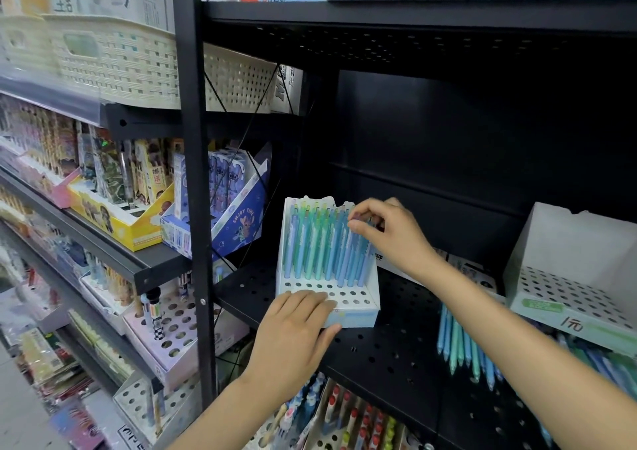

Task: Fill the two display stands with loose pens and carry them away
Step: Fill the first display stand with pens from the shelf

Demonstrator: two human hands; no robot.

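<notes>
On the black perforated metal shelf (389, 349), the white cardboard display stand (362, 306) stood nearly full of blue and green pens (322, 246). The left hand (296, 332) lay flat on its front, fingers straight, while the right hand (386, 232) pinched a pen top. The light, flimsy stand probably wanted carrying by its base, since the pens could tip out.

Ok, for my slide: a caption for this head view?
Left hand steadies pen stand; right hand seats a pen.
</notes>
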